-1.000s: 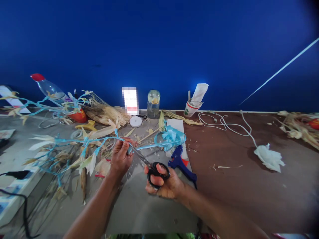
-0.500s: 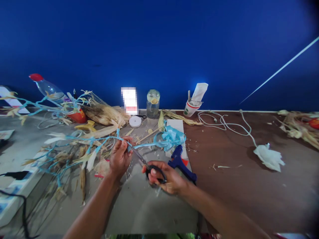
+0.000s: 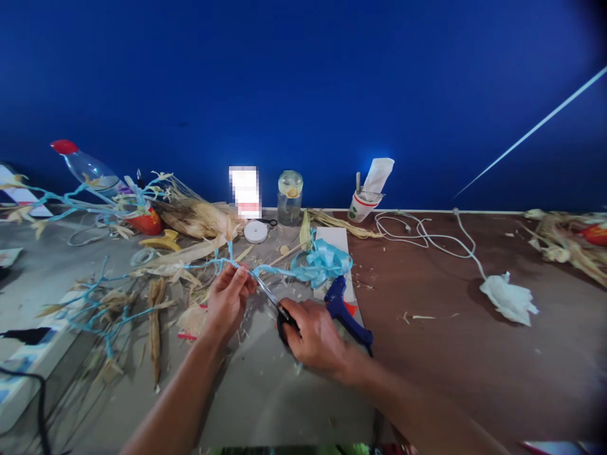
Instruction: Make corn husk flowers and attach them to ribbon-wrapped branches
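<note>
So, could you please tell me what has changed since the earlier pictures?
The right hand has rolled over, its back now upward, hiding more of the scissors. The blue-wrapped branch in the left hand has turned, its leafy end no longer reaching so far left. Nothing was newly grasped or released. The ribbon bundle and glue gun stayed put.

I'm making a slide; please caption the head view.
Left hand grips a blue stem; right hand holds scissors near blue ribbon.

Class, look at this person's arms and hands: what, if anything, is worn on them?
The left forearm and right forearm are bare, with no sleeve, watch or bracelet in sight. The left hand and right hand wear no gloves. Rings cannot be made out.
</note>
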